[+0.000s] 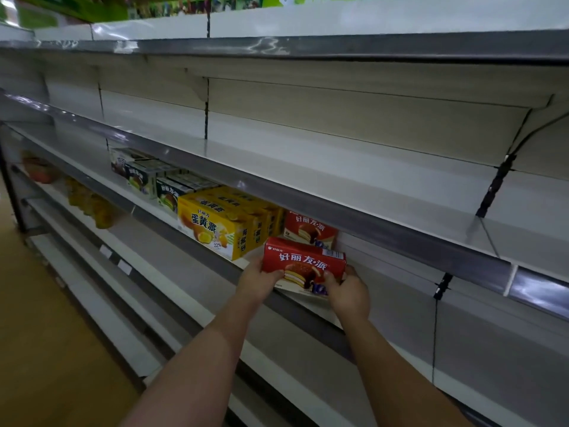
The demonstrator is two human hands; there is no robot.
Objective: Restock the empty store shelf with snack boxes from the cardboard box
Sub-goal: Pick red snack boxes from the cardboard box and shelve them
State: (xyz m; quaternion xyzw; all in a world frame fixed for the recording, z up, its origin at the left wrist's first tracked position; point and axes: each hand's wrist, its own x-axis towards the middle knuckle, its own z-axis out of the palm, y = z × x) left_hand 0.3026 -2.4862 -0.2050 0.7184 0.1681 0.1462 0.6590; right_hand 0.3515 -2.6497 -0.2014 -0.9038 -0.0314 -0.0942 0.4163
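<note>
grey metal shelf (197,291) (red snack box (303,262) at its edge)

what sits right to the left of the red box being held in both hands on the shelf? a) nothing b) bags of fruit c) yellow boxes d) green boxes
c: the yellow boxes stand directly left of the red box held by the left hand and right hand; the green boxes come further left.

Orange packs (41,172) far left blurred; rear red box (308,228) part-hidden.
</note>
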